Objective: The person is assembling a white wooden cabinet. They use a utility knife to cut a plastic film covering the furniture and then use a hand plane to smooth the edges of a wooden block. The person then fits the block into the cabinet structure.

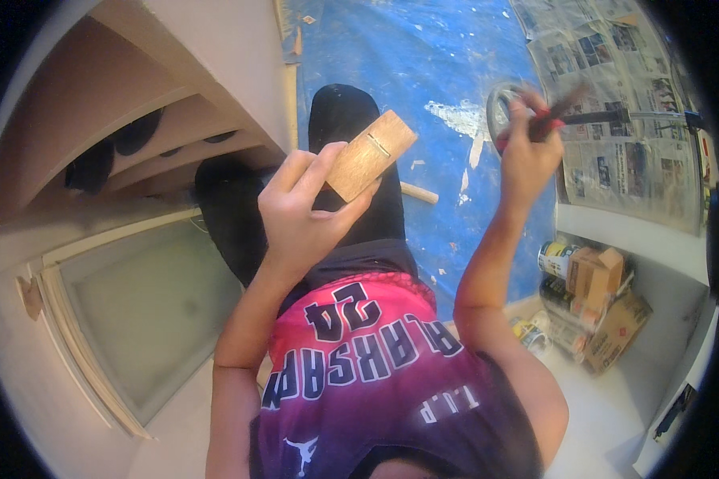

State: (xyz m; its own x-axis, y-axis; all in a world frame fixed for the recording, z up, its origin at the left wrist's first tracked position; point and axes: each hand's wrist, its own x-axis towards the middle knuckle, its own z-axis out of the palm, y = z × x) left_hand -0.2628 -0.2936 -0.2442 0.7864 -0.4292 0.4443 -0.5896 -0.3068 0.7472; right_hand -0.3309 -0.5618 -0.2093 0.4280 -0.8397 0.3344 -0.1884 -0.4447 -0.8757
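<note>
My left hand (299,195) grips a small wooden hand plane (371,156) by its sides, above my legs. The plane's flat face with its narrow slot is turned up, and a thin blade edge shows in the slot. My right hand (529,148) is raised at the right, its fingers closed round a dark tool with red parts (553,120). Motion smears that tool, so its exact kind does not show. The two hands are well apart. Beside my thigh, a pale wooden rod (419,192) pokes out over the blue sheet.
A blue floor sheet (423,48) carries white paint stains and wood shavings. Beyond my right hand are a grey round object (499,108), a black-handled metal rod (603,117) and newspaper-covered surface (615,160). Cans (557,258) and cardboard boxes (595,275) stand lower right; pale shelving (80,72) rises left.
</note>
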